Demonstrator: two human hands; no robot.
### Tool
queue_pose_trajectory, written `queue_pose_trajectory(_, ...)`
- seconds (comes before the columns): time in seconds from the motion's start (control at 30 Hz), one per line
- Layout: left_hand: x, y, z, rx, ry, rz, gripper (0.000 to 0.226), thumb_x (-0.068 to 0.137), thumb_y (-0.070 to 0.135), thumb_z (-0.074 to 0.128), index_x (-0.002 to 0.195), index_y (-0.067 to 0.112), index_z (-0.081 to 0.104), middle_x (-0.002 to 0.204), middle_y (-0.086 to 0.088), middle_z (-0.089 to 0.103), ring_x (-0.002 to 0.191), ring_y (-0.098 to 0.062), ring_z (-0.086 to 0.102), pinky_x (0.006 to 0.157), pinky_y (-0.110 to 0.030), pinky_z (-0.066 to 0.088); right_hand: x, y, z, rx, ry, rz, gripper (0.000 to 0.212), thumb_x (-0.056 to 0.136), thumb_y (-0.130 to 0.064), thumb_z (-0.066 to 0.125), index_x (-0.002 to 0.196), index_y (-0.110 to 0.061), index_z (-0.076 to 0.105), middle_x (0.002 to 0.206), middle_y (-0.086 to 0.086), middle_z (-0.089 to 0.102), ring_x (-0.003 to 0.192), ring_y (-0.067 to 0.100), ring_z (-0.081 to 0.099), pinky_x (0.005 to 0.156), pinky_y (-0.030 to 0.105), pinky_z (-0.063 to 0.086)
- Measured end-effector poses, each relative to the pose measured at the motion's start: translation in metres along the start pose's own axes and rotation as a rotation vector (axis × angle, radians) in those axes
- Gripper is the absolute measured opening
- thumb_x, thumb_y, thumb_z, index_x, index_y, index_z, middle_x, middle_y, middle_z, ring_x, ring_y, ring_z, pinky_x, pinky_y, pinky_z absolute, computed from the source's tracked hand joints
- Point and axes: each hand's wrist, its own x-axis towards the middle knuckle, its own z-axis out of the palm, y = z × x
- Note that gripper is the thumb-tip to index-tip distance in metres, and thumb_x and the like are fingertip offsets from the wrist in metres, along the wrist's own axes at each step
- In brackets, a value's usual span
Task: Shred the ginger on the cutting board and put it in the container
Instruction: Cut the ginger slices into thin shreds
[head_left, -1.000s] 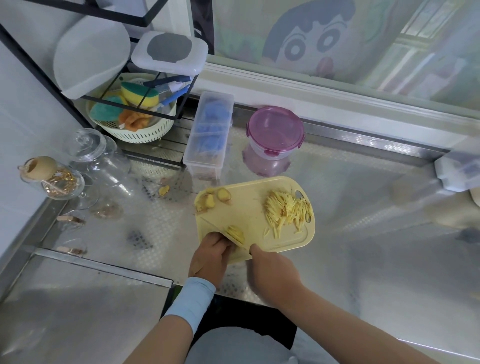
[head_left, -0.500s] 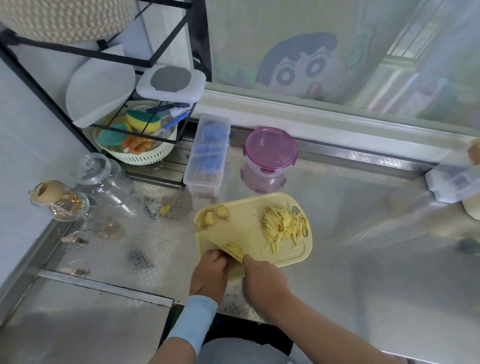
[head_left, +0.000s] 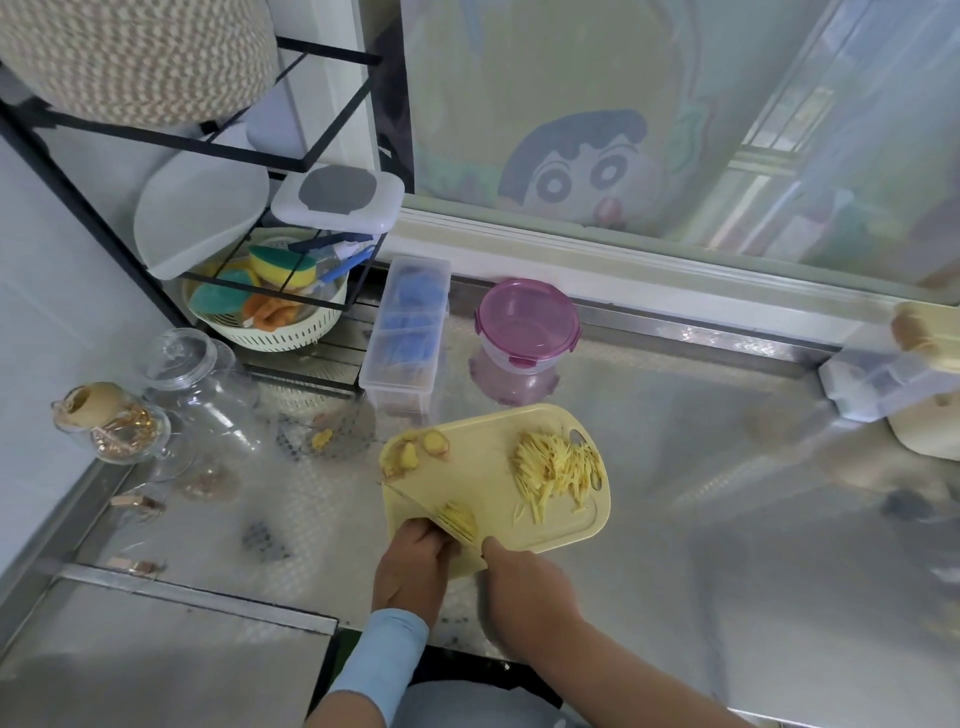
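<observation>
A pale yellow cutting board (head_left: 488, 462) lies on the steel counter. A heap of ginger shreds (head_left: 558, 470) sits on its right half, and a few ginger chunks (head_left: 415, 452) lie at its far left corner. My left hand (head_left: 413, 564) presses down on a small ginger piece (head_left: 460, 517) at the near edge. My right hand (head_left: 524, 587) grips the handle of a knife (head_left: 431, 512), whose blade rests against that piece. A round container with a purple rim (head_left: 527, 325) stands beyond the board.
A clear oblong box (head_left: 408, 332) stands left of the purple container. A black wire rack (head_left: 208, 218) with a sponge basket fills the back left. Glass jars (head_left: 197, 395) stand at the left. A white box (head_left: 883, 379) sits at the right edge.
The camera has tilted up, so the board sits lower in view. Both hands stay at the board's near edge with the knife on the small ginger piece.
</observation>
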Motion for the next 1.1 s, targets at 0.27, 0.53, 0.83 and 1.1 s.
queue_pose_trajectory(0.27,-0.002,-0.006,0.006,-0.009,0.035,-0.002,0.031,0.083,0.028,0.047,0.082,0.012,0.074,0.087,-0.003,0.066,0.084,-0.012,0.052,0.055,-0.031,0.052,0.018,-0.011,-0.001,0.003,-0.011,-0.018,0.020,0.094,-0.009,0.039,0.110,-0.020,0.041,0.092,0.011,0.061,0.073,0.032,0.050,0.062,0.036,0.040)
queue_pose_trajectory(0.53,-0.002,-0.006,0.006,0.002,0.066,0.025,0.033,0.082,0.031,0.048,0.081,0.014,0.076,0.089,-0.003,0.069,0.087,-0.011,0.052,0.060,-0.026,0.053,-0.001,-0.005,-0.002,-0.002,-0.027,0.017,0.019,0.092,-0.012,0.043,0.097,-0.024,0.029,0.088,0.006,0.054,0.076,0.029,0.052,0.063,0.038,0.045)
queue_pose_trajectory(0.83,-0.003,-0.010,0.011,-0.025,0.075,0.015,0.034,0.083,0.028,0.045,0.083,0.013,0.075,0.088,-0.004,0.067,0.085,-0.013,0.052,0.055,-0.031,0.053,0.005,-0.004,0.004,-0.005,-0.024,0.025,0.016,0.092,-0.013,0.041,0.102,-0.024,0.034,0.094,0.008,0.060,0.079,0.032,0.058,0.063,0.039,0.047)
queue_pose_trajectory(1.1,-0.005,-0.007,0.011,-0.020,0.084,0.003,0.033,0.084,0.029,0.045,0.083,0.015,0.076,0.092,-0.001,0.068,0.090,-0.010,0.051,0.062,-0.024,0.049,0.021,-0.014,-0.002,0.017,-0.012,0.000,0.020,0.093,-0.011,0.044,0.111,-0.019,0.044,0.096,0.012,0.063,0.086,0.036,0.063,0.064,0.036,0.041)
